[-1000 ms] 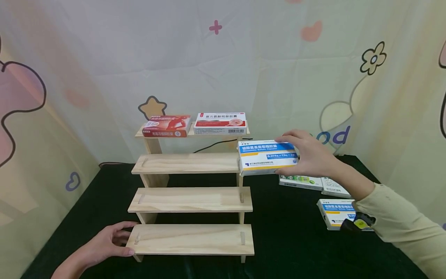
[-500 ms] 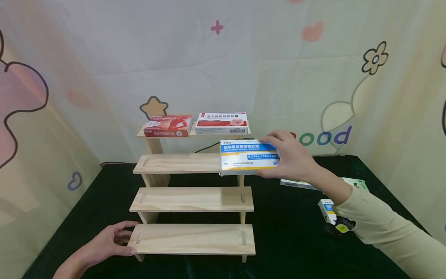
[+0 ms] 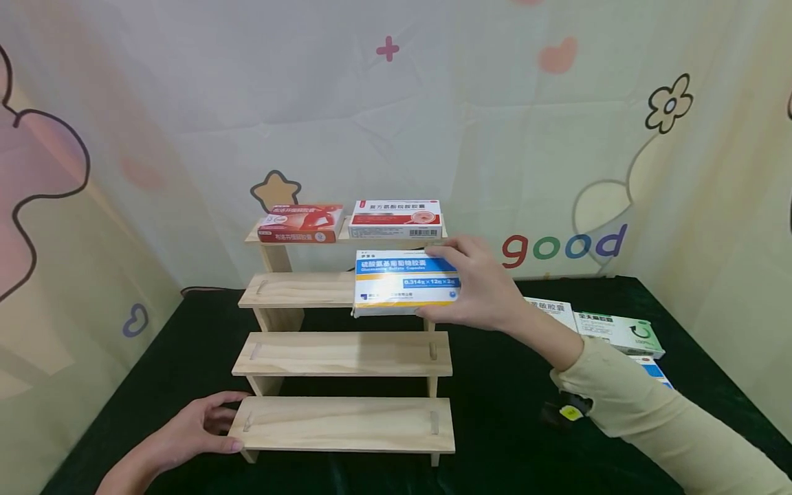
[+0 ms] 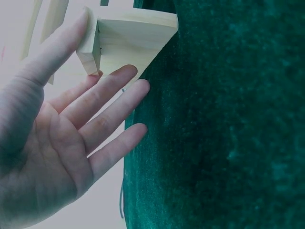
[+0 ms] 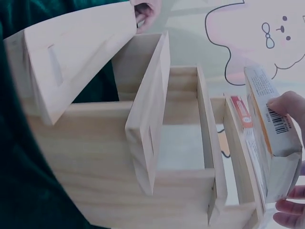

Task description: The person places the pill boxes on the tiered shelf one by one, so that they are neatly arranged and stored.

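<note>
My right hand (image 3: 476, 289) grips the right end of a white, blue and yellow medicine box (image 3: 396, 278), thumb below and fingers above. The box is tilted, its front facing me, before the second-highest shelf (image 3: 297, 289) of a stepped wooden rack (image 3: 340, 423). Whether it touches that shelf cannot be told. In the right wrist view, the box's barcode side (image 5: 276, 119) shows beside the rack. My left hand (image 3: 185, 433) holds the left end of the lowest shelf between thumb and index finger; in the left wrist view the other fingers (image 4: 114, 114) extend past the board (image 4: 138, 28).
A red medicine box (image 3: 300, 224) and a white-and-red one (image 3: 396, 220) lie on the top shelf. More boxes, including a white-and-green one (image 3: 619, 332), lie on the dark green cloth (image 3: 495, 426) at right, partly behind my sleeve. A printed curtain (image 3: 482, 137) hangs behind.
My right hand has carried the medicine box leftward, from beside the rack to in front of the second-highest shelf. My left hand stays at the lowest shelf's end.
</note>
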`<state>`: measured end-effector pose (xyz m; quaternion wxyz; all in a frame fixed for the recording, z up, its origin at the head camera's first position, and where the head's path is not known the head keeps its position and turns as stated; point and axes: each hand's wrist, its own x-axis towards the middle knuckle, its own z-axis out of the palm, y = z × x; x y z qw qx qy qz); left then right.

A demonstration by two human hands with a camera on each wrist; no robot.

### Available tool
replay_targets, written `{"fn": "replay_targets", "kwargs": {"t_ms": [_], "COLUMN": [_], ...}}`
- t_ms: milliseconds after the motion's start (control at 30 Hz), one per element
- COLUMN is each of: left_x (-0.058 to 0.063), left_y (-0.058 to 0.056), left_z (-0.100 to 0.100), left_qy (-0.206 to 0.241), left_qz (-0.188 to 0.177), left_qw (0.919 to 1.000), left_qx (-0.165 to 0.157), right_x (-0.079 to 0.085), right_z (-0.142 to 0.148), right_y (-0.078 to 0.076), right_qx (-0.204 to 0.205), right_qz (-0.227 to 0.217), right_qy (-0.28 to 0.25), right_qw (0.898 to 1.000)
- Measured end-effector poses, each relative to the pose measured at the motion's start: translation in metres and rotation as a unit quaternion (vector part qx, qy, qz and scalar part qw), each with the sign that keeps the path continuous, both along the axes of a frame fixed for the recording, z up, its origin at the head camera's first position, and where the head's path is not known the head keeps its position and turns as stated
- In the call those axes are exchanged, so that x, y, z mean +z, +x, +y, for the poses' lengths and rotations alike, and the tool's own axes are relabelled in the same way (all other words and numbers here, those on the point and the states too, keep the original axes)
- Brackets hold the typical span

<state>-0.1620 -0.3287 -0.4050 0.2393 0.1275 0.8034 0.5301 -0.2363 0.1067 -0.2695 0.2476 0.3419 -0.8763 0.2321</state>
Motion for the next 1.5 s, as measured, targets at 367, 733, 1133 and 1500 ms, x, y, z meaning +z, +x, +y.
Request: {"fn": "replay_targets", "kwargs": {"t_ms": [367, 733, 1133, 1500], "left_x": [0.001, 0.001, 0.002, 0.001], "left_y": [0.0, 0.0, 0.001, 0.0], "left_z": [0.0, 0.001, 0.001, 0.0], "left_qy": [-0.005, -0.001, -0.003, -0.013], "left_qz": [-0.003, -0.004, -0.001, 0.001], "left_qw": [1.0, 1.0, 1.0, 0.9999], "left_qx": [0.004, 0.002, 0.002, 0.006], "right_x": [-0.001, -0.001, 0.0, 0.0], "right_z": [-0.03, -0.061, -0.084, -0.104], "right_y": [0.001, -0.002, -0.002, -0.003], "right_qx": [0.015, 0.007, -0.002, -0.01], "right_qz": [0.004, -0.008, -0.032, -0.025], "right_qy": [-0.027, -0.035, -0.042, -0.028], "right_qw": [1.0, 0.999, 0.999, 0.999]}}
